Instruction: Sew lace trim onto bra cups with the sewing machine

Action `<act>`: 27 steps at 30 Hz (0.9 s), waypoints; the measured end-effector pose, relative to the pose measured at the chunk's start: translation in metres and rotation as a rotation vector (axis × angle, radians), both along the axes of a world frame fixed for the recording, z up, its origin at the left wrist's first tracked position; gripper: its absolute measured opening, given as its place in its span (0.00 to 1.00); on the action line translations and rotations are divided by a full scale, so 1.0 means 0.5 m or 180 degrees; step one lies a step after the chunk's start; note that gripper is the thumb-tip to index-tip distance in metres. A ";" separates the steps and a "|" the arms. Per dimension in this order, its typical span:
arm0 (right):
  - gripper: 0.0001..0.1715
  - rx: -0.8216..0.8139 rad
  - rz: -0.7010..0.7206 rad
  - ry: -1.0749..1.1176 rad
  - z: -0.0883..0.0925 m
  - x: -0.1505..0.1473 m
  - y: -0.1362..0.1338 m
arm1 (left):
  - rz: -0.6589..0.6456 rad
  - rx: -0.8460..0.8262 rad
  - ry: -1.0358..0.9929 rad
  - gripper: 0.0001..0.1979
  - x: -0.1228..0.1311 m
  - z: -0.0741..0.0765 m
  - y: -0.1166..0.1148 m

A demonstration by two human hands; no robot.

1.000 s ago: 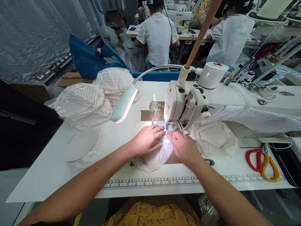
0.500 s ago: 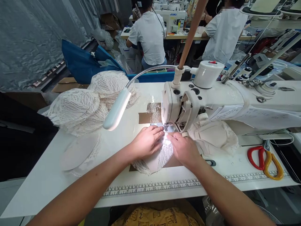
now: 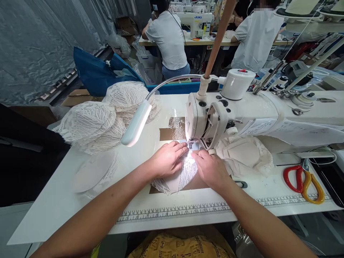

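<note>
A white lace-covered cup piece [image 3: 179, 178] lies on the sewing table under the needle of the white sewing machine [image 3: 215, 114]. My left hand [image 3: 167, 158] rests flat on the left side of the piece, fingers stretched toward the presser foot. My right hand [image 3: 210, 167] presses down on its right side, fingers together and pointing at the needle. The flexible lamp [image 3: 135, 123] lights the spot between the two hands.
Stacked lace cups [image 3: 102, 114] sit at the back left, a flat one [image 3: 94, 172] nearer. Finished pieces [image 3: 244, 154] lie right of the needle. Red and yellow scissors [image 3: 302, 182] rest at far right. A printed ruler [image 3: 188, 209] runs along the front edge. Other people sew behind.
Both hands stay on the lace piece at the needle, which has shifted slightly. The camera view has drifted a little.
</note>
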State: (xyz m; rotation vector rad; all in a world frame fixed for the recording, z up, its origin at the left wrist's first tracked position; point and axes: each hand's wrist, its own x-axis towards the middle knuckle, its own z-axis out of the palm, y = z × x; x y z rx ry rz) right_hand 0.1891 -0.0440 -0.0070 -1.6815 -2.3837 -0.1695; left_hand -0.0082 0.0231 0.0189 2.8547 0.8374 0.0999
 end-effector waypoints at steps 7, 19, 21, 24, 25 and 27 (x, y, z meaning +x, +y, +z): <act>0.19 0.0179 -0.0042 -0.0015 -0.007 -0.005 -0.004 | -0.0007 0.0052 -0.0099 0.25 -0.003 -0.005 -0.002; 0.20 0.0164 -0.0046 -0.0028 -0.008 -0.006 -0.006 | -0.0076 0.0005 0.0223 0.29 0.003 0.007 0.019; 0.20 0.0156 -0.0033 -0.0014 -0.006 -0.006 -0.006 | -0.0061 -0.0044 0.0306 0.29 0.002 0.012 0.021; 0.20 0.0143 -0.0012 0.0022 -0.005 -0.004 -0.006 | -0.0064 -0.0079 0.0281 0.28 -0.005 0.014 0.017; 0.21 0.0143 0.0002 0.0045 -0.005 -0.002 -0.006 | -0.0063 -0.0049 0.0212 0.27 -0.009 0.014 0.014; 0.22 0.0128 0.0028 0.0129 -0.006 0.002 -0.006 | -0.0068 0.0058 -0.0011 0.24 -0.015 0.013 0.003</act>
